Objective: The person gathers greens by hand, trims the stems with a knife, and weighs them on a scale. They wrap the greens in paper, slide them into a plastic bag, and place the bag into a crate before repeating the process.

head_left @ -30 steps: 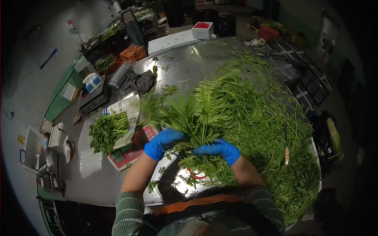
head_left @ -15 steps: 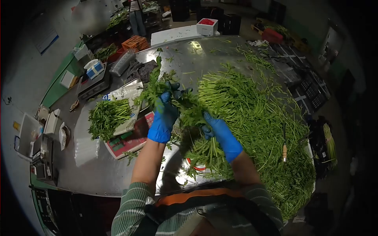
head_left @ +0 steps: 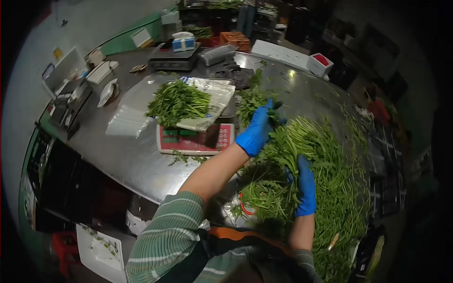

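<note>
My left hand (head_left: 258, 126), in a blue glove, is closed on some leafy green stems (head_left: 250, 100) beside the scale. My right hand (head_left: 306, 186), gloved the same way, grips a bunch of leafy greens (head_left: 289, 150) by its stems, with the fingers partly hidden by leaves. Beneath and to the right of it spreads a large heap of the same greens (head_left: 332, 198). Left of my hands, another bunch of greens (head_left: 177, 101) lies on a printed plastic bag (head_left: 218, 98), on top of a scale with a red panel (head_left: 219, 137).
Clear plastic bags (head_left: 130, 113) lie on the metal table (head_left: 141, 162) at left. Toward the back are a black scale (head_left: 174, 61), a tissue box (head_left: 184, 43) and an orange crate (head_left: 235, 41). A wooden-handled tool (head_left: 333, 241) rests on the heap. A person (head_left: 247, 20) stands beyond.
My view has turned left, so the scale sits nearer the middle. My hands are a little farther apart, each still holding greens, and the left has come closer to the scale.
</note>
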A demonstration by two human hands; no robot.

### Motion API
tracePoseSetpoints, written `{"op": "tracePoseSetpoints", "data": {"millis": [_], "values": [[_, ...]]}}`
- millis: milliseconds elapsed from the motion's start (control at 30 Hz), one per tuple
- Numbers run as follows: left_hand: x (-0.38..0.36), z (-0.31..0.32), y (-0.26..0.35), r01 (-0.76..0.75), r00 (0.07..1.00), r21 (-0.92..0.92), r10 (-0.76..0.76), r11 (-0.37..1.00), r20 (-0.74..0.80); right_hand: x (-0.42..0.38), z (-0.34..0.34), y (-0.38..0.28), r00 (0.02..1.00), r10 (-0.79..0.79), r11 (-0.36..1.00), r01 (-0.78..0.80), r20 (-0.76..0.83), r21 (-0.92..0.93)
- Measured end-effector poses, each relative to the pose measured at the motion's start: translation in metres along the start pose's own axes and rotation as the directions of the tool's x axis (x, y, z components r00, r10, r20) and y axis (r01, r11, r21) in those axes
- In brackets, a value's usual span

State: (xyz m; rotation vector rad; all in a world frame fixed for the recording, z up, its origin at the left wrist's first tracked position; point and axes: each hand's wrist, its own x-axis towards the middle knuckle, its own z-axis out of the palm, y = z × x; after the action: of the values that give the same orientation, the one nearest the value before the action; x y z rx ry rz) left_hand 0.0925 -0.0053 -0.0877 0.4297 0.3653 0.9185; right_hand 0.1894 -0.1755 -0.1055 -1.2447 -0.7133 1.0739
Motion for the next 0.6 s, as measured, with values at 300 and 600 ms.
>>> {"op": "tracePoseSetpoints", "data": {"millis": [300, 600], "values": [[-0.028, -0.004, 0.004, -0.018, 0.998, 0.261, 0.000, 0.965, 0.067, 0.040, -0.009, 0.032, 0.998, 0.007, 0.585, 0.043, 0.058, -0.810], [-0.022, 0.023, -0.007, -0.219, 0.973, 0.039, 0.215, 0.975, 0.080, 0.091, 0.009, 0.009, 0.946, 0.229, 0.940, -0.153, -0.231, 0.305]]}}
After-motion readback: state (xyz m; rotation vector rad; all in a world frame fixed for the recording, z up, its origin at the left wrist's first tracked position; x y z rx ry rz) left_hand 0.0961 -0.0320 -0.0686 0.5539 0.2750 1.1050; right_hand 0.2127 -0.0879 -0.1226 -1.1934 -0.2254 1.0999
